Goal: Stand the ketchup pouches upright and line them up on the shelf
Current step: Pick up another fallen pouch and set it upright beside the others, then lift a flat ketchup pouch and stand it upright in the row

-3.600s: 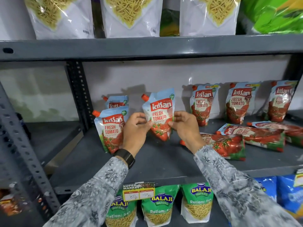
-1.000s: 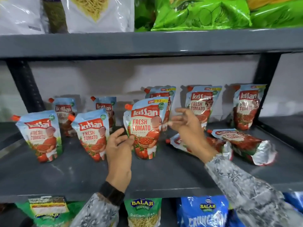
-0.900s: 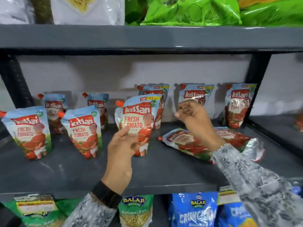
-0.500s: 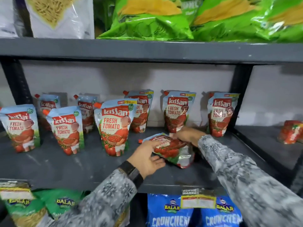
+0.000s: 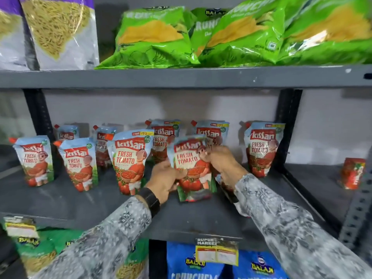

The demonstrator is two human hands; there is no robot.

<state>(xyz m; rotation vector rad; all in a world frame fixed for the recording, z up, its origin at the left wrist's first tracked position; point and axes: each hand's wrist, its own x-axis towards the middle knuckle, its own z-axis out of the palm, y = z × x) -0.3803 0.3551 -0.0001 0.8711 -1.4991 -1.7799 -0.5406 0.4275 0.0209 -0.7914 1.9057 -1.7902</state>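
Your left hand (image 5: pixel 164 178) and right hand (image 5: pixel 222 161) pinch a ketchup pouch (image 5: pixel 191 168) of glossy printed plastic film, creased and shiny near its base. The shelf (image 5: pixel 80 204) under it looks like grey painted metal, matt and a little scuffed, and the dark upright post (image 5: pixel 287 127) is perforated metal. Your sleeves (image 5: pixel 281 228) are soft patterned cloth; the band (image 5: pixel 150 198) on your left wrist is matt black. Overhead, the green snack bags (image 5: pixel 157 37) are slick, reflective plastic. The price tag (image 5: pixel 216 253) below looks like paper in a clear glossy holder.
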